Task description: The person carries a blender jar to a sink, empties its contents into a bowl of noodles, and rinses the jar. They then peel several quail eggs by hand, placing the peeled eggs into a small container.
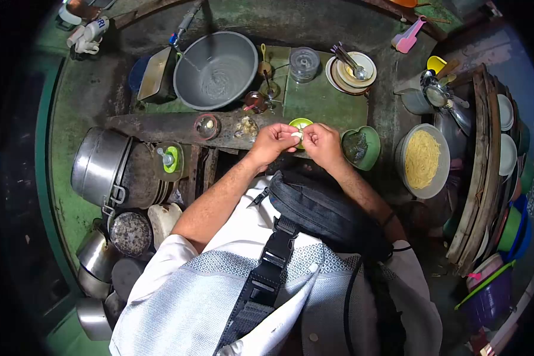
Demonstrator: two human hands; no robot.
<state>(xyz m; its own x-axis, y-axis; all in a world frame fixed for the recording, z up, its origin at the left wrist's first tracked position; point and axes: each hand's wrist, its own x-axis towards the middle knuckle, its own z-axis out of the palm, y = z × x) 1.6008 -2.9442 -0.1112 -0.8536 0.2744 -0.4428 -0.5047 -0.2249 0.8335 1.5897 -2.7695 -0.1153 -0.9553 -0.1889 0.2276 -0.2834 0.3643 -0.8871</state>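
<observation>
Between my fingertips is a small white garlic clove [297, 135], held over a yellow-green bowl [302, 122] on the ledge. My left hand [273, 142] pinches the clove from the left. On the other side my right hand [324, 143] has its thumb and fingers pressed together at the clove; the exact contact is too small to see. Left of my hands lies a clear dish of garlic cloves and skins [245, 127]. Beyond it stands a small glass bowl [207, 126] with a pale piece inside.
Water runs into a large grey basin [216, 71] at the back left. Stacked plates [332, 74] with spoons stand at the back right. A green bowl with dark contents [371, 148] and a bowl of yellow noodles [422, 159] are to the right, metal pots [98, 166] to the left.
</observation>
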